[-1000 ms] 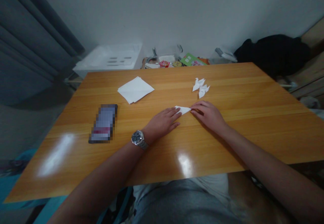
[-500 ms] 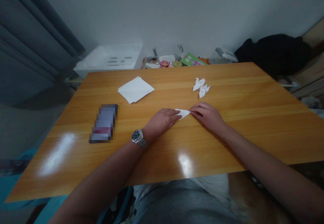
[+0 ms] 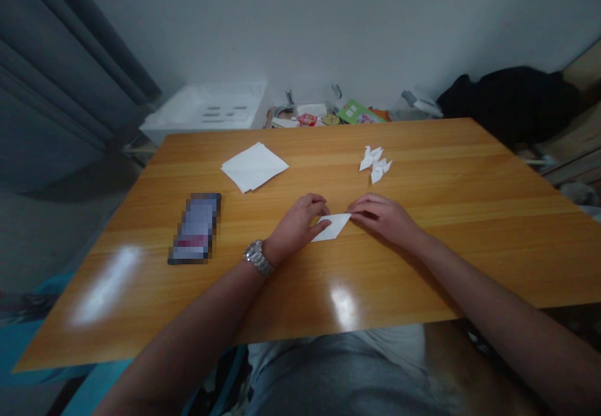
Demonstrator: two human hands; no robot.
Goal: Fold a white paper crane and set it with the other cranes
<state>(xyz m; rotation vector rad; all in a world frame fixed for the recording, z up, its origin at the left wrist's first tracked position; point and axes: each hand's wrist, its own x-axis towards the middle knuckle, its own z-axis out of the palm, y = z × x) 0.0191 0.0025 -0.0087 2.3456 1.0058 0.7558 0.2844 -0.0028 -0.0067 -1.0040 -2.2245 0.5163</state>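
A small piece of white folded paper (image 3: 334, 227), shaped like a slanted four-sided flap, lies between my hands near the middle of the wooden table. My right hand (image 3: 375, 210) pinches its pointed right corner between thumb and fingers. At the other end, the thumb of my left hand (image 3: 300, 218) lies over the paper's left part, and its curved fingers sit just past the upper edge. Part of the paper is hidden under that thumb. Beyond my right hand, two white folded paper birds (image 3: 375, 164) stand close together.
To the left rear is a stack of white paper sheets (image 3: 255, 166). A phone (image 3: 195, 228) with a blurred screen lies left of my left arm. Past the table's far edge are a white tray (image 3: 211, 103), a green booklet (image 3: 357, 113) and a black cloth heap (image 3: 507, 99).
The folded paper has opened out or turned toward me and shows a larger face. My left fingers have lifted off its top, leaving the thumb there. My right hand keeps its pinch.
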